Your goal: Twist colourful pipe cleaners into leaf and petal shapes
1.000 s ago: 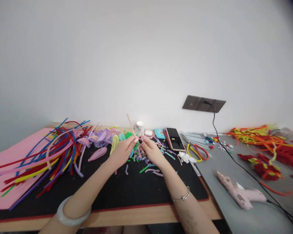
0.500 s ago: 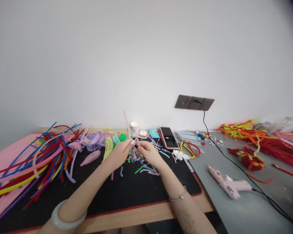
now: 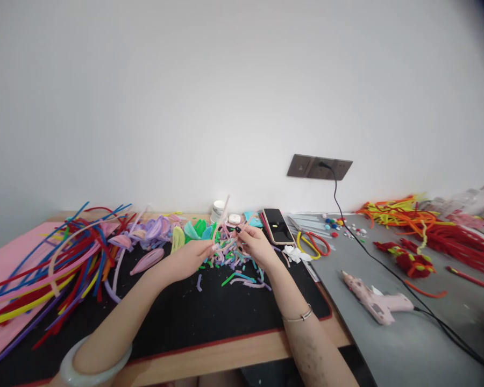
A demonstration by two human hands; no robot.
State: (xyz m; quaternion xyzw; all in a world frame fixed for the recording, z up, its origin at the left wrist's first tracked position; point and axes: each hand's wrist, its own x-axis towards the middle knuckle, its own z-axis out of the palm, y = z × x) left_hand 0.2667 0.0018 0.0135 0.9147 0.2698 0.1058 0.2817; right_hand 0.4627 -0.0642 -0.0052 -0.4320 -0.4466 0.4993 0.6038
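Observation:
A pale pink pipe cleaner (image 3: 221, 215) rises from the fingertips of my left hand (image 3: 196, 255), which pinches it above the black mat (image 3: 173, 317). My right hand (image 3: 252, 244), with dark nails, is closed on pale pink pipe cleaner too, just to the right; whether both hold the same piece I cannot tell. Under and behind the fingers lies a heap of short cut pipe cleaner bits (image 3: 236, 260) in purple, green and blue. Beside my left hand rest a yellow bundle (image 3: 178, 239) and a pink bundle (image 3: 147, 261) of pipe cleaners.
Long coloured pipe cleaners (image 3: 76, 263) spread at the left. Behind my hands stand a paper cup (image 3: 219, 211) and a phone (image 3: 278, 226). To the right lie scissors (image 3: 312, 244), a pink glue gun (image 3: 377, 298) with its black cable (image 3: 371, 255), and red pipe cleaners (image 3: 460, 247).
My hands have moved apart, the left one lower and leftward, the right one slightly up and right. The pale pink pipe cleaner now leans to the right.

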